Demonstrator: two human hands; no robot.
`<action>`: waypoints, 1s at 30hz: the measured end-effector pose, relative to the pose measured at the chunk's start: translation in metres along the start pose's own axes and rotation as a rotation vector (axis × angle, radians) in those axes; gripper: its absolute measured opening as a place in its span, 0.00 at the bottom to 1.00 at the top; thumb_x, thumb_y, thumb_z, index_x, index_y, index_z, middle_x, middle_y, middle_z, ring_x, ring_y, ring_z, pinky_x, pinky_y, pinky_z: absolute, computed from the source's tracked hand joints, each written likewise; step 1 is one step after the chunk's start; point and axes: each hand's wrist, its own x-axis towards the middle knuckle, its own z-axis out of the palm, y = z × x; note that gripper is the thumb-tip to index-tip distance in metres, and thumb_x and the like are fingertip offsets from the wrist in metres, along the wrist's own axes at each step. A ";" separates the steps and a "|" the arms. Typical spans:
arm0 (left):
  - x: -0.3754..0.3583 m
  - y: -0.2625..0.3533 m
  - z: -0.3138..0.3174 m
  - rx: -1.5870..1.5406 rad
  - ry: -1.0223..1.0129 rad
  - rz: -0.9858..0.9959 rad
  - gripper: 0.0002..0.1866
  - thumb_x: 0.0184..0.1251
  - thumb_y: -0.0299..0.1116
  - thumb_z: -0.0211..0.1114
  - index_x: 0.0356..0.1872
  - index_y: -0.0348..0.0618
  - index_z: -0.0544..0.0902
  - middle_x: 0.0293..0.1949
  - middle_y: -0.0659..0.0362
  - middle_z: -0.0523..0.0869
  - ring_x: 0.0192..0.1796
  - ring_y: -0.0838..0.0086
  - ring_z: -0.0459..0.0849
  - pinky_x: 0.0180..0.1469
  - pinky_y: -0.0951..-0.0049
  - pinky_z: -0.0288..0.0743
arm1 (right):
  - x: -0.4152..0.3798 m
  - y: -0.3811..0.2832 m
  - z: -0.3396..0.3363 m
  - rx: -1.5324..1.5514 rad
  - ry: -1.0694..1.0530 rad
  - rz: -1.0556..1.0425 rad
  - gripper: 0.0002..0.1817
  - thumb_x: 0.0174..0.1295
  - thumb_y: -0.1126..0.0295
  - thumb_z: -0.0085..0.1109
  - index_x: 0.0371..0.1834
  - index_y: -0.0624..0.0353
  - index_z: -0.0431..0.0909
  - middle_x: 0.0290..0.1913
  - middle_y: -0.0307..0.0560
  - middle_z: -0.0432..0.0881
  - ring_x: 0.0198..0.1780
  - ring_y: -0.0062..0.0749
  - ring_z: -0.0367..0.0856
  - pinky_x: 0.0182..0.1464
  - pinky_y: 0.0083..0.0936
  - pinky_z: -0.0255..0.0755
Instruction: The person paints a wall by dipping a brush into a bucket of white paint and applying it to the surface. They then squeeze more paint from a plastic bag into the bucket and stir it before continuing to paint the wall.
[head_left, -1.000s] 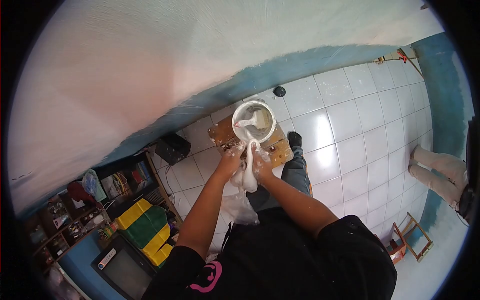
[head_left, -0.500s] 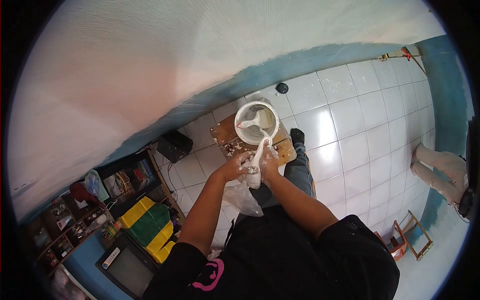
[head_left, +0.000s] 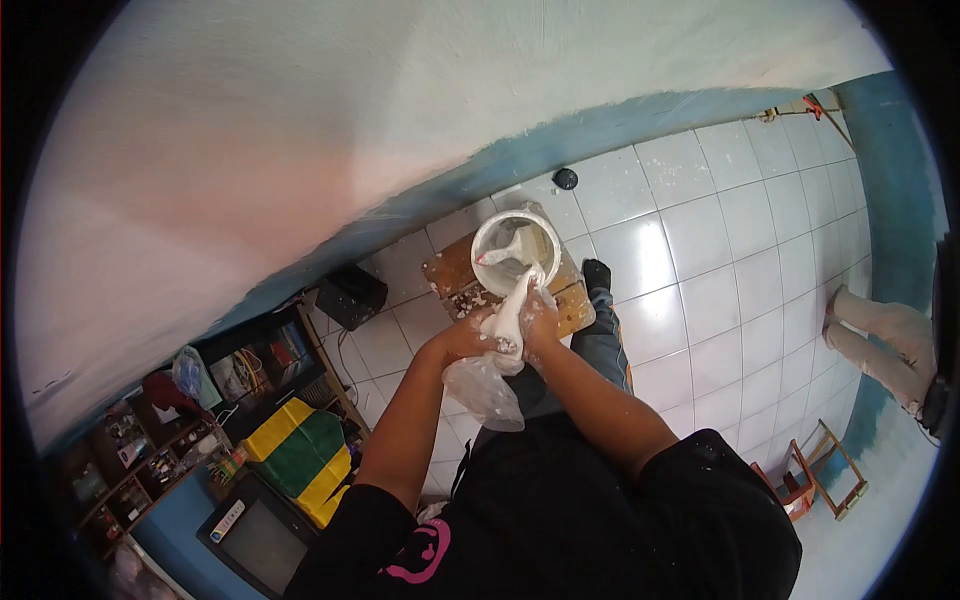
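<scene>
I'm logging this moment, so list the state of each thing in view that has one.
Plastic bag: crumpled, white-smeared
Left hand: gripping the bag
Right hand: gripping the bag
Bucket: open, upright
Brush: inside the bucket
Wooden board: white-spattered
Television: screen dark
Wall: pale above, blue below

No wording, brand or number can be read with certainty. A white label (head_left: pixel 228 521) stands on the front of the television (head_left: pixel 265 548), set slantwise by one corner of the screen. It carries a row of small dark marks — letters, by the look of them, but too small to spell out — and a patch of blue and orange at its lower end. A pink print (head_left: pixel 432 556) stands on the black shirt (head_left: pixel 600 520), its curved line bending around smaller pink shapes; folds in the cloth make it impossible to say whether it holds any lettering.
</scene>
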 end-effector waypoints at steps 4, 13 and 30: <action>-0.003 0.000 -0.006 -0.034 0.018 -0.042 0.35 0.45 0.31 0.73 0.58 0.41 0.70 0.48 0.58 0.79 0.49 0.72 0.76 0.54 0.72 0.67 | 0.008 0.010 -0.001 0.009 0.007 -0.040 0.20 0.69 0.54 0.40 0.46 0.62 0.70 0.30 0.48 0.77 0.26 0.33 0.78 0.28 0.30 0.75; 0.003 -0.002 -0.023 -0.190 0.012 -0.075 0.26 0.54 0.30 0.66 0.56 0.38 0.72 0.47 0.57 0.80 0.47 0.73 0.78 0.52 0.72 0.71 | 0.000 -0.005 0.015 0.081 0.062 0.154 0.24 0.67 0.51 0.44 0.52 0.62 0.70 0.42 0.48 0.74 0.39 0.34 0.75 0.40 0.35 0.72; 0.011 0.054 -0.039 0.078 -0.017 -0.180 0.25 0.52 0.32 0.66 0.53 0.35 0.75 0.44 0.56 0.82 0.43 0.73 0.81 0.47 0.74 0.73 | 0.017 0.004 0.021 0.488 -0.035 0.203 0.26 0.68 0.49 0.37 0.51 0.64 0.67 0.39 0.52 0.76 0.39 0.42 0.79 0.42 0.43 0.74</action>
